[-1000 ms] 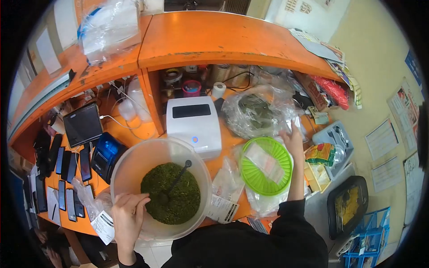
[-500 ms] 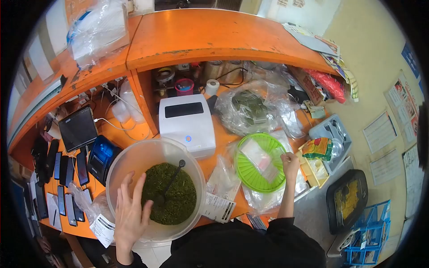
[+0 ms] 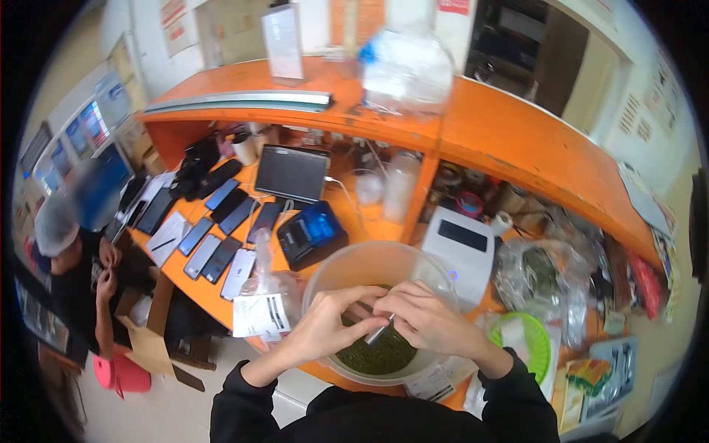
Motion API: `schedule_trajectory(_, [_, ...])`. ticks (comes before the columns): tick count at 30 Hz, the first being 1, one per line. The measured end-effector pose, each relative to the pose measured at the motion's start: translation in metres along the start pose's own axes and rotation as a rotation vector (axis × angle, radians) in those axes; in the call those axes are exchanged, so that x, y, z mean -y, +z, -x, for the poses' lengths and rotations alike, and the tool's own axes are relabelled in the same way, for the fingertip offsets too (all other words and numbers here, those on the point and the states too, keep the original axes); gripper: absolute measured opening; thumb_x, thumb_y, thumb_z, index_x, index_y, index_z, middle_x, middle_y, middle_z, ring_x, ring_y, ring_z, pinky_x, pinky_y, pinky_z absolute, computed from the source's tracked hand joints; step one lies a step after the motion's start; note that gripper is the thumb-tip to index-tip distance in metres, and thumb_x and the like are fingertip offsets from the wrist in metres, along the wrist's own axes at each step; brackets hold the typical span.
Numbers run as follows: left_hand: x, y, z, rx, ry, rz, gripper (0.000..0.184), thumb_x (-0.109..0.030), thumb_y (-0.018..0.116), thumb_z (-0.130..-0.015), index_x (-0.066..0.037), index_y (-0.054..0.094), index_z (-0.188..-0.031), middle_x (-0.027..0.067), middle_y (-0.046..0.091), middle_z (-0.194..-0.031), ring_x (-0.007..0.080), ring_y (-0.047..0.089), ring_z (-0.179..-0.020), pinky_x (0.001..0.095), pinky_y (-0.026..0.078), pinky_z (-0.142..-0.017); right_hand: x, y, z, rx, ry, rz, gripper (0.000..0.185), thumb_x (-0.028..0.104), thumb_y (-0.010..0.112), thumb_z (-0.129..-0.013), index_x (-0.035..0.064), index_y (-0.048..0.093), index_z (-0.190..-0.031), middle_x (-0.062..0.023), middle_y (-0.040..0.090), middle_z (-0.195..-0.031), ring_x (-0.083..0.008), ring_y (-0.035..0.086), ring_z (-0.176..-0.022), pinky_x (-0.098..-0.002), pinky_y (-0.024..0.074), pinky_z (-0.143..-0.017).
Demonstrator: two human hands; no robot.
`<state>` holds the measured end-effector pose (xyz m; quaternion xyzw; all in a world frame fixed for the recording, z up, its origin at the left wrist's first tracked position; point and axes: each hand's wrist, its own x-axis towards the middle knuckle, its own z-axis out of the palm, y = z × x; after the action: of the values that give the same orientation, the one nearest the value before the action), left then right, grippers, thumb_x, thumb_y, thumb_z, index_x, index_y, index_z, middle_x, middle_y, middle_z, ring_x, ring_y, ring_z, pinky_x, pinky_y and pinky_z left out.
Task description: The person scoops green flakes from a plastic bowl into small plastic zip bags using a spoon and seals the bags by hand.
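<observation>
Above the large translucent tub [image 3: 325, 258] of chopped green leaves [image 3: 377, 354], both hands meet. My left hand [image 3: 336, 321] is closed, its thumb and fingers at a small silvery object [image 3: 379, 332]. Fingers of my right hand [image 3: 428, 321] pinch the same object from the other side. What it is cannot be made out. Behind the tub, to the right, stands a white machine [image 3: 458, 255] with a dark display. A green round lid [image 3: 543, 347] lies beyond my right forearm, near a clear bag [image 3: 543, 277] with green contents.
Several phones [image 3: 221, 258], a tablet [image 3: 292, 173] and a blue-black device [image 3: 312, 232] occupy the left of the orange desk. A labelled bag [image 3: 262, 314] is beside the tub. A co-worker [image 3: 77, 273] in a hair cover sits at the far left, near a pink bin [image 3: 125, 376].
The view has swung left, bringing the co-worker into sight. My right hand has left the green lid and joined my left hand over the tub. The silvery object now shows between them.
</observation>
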<state>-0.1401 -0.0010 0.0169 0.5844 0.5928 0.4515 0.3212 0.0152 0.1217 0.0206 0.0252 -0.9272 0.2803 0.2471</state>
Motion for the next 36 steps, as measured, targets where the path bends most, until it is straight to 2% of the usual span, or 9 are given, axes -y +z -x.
schedule_trajectory(7, [0.037, -0.001, 0.01, 0.053, -0.049, 0.321, 0.038, -0.01, 0.067, -0.08, -0.002, 0.053, -0.114, 0.0042, 0.064, -0.091, 0.0117, 0.06, -0.087, 0.0256, 0.05, -0.075, -0.003, 0.02, -0.015, -0.058, -0.073, -0.108, 0.031, -0.011, 0.056, -0.069, 0.0047, 0.057, -0.096, -0.0123, 0.053, -0.118, -0.0259, 0.055, -0.101, -0.0329, 0.0479, -0.079])
schedule_trajectory(12, [0.037, -0.001, 0.008, 0.013, -0.041, 0.341, 0.028, -0.012, 0.065, -0.082, -0.001, 0.055, -0.107, 0.0018, 0.062, -0.089, 0.0105, 0.057, -0.084, 0.0251, 0.048, -0.075, -0.005, 0.011, -0.017, 0.0, -0.02, -0.229, 0.038, -0.013, 0.052, -0.071, 0.0035, 0.054, -0.105, -0.0127, 0.044, -0.127, -0.0239, 0.053, -0.105, -0.03, 0.0487, -0.077])
schedule_trajectory(15, [0.045, -0.009, 0.008, 0.079, -0.203, 0.537, 0.021, -0.011, 0.064, -0.084, 0.0, 0.06, -0.101, 0.0025, 0.062, -0.088, 0.0108, 0.057, -0.085, 0.0247, 0.047, -0.073, -0.01, 0.005, -0.017, 0.024, -0.011, -0.205, 0.041, -0.013, 0.05, -0.072, 0.0037, 0.052, -0.11, -0.0131, 0.042, -0.129, -0.0243, 0.054, -0.104, -0.0297, 0.0484, -0.076])
schedule_trajectory(19, [0.042, -0.014, 0.008, 0.027, -0.001, 0.409, 0.014, -0.009, 0.064, -0.083, 0.001, 0.066, -0.093, 0.0034, 0.064, -0.087, 0.0094, 0.058, -0.082, 0.0228, 0.046, -0.071, -0.012, -0.005, -0.02, 0.045, 0.061, -0.209, 0.041, -0.011, 0.052, -0.074, 0.004, 0.052, -0.112, -0.0135, 0.041, -0.129, -0.0252, 0.054, -0.103, -0.0302, 0.0479, -0.077])
schedule_trajectory(21, [0.048, -0.012, 0.009, -0.029, 0.103, 0.311, 0.013, -0.008, 0.065, -0.082, 0.001, 0.067, -0.091, 0.0036, 0.064, -0.086, 0.0083, 0.058, -0.08, 0.0224, 0.046, -0.07, -0.013, 0.002, -0.023, -0.144, 0.065, -0.038, 0.039, -0.011, 0.056, -0.071, 0.0034, 0.054, -0.107, -0.0137, 0.044, -0.125, -0.0235, 0.053, -0.104, -0.0287, 0.0488, -0.075])
schedule_trajectory(25, [0.039, -0.012, 0.013, -0.183, 0.005, 0.425, 0.008, -0.007, 0.069, -0.078, 0.0, 0.067, -0.083, 0.0014, 0.065, -0.08, 0.0063, 0.058, -0.071, 0.0215, 0.046, -0.065, -0.008, 0.007, -0.022, -0.409, 0.046, 0.191, 0.033, -0.006, 0.065, -0.069, 0.0014, 0.057, -0.1, -0.0125, 0.053, -0.108, -0.0201, 0.056, -0.091, -0.0252, 0.0483, -0.069])
schedule_trajectory(29, [0.039, -0.002, 0.012, -0.256, -0.035, 0.447, 0.007, -0.006, 0.071, -0.075, -0.002, 0.065, -0.074, -0.0003, 0.064, -0.074, 0.0042, 0.057, -0.066, 0.0192, 0.045, -0.061, 0.01, 0.02, -0.018, -0.175, 0.185, -0.292, 0.027, 0.001, 0.072, -0.072, -0.0011, 0.058, -0.095, -0.0072, 0.059, -0.086, -0.0116, 0.057, -0.073, -0.0227, 0.0458, -0.063])
schedule_trajectory(33, [0.027, 0.007, 0.013, -0.307, 0.009, 0.29, 0.01, -0.008, 0.071, -0.076, -0.001, 0.064, -0.074, -0.0006, 0.063, -0.07, 0.0021, 0.055, -0.062, 0.0179, 0.044, -0.056, -0.002, 0.028, -0.017, -0.144, 0.28, -0.433, 0.014, 0.005, 0.068, -0.076, -0.0013, 0.061, -0.087, -0.0081, 0.063, -0.089, -0.0099, 0.06, -0.076, -0.0223, 0.0482, -0.066])
schedule_trajectory(36, [0.022, 0.006, 0.014, -0.32, 0.025, 0.168, 0.012, -0.01, 0.07, -0.077, 0.0, 0.065, -0.078, 0.0007, 0.063, -0.069, 0.0025, 0.055, -0.059, 0.0184, 0.044, -0.054, -0.005, 0.026, -0.018, -0.163, 0.391, -0.847, 0.01, 0.003, 0.067, -0.078, -0.0018, 0.062, -0.085, -0.0073, 0.063, -0.083, -0.0109, 0.061, -0.073, -0.0233, 0.0484, -0.067])
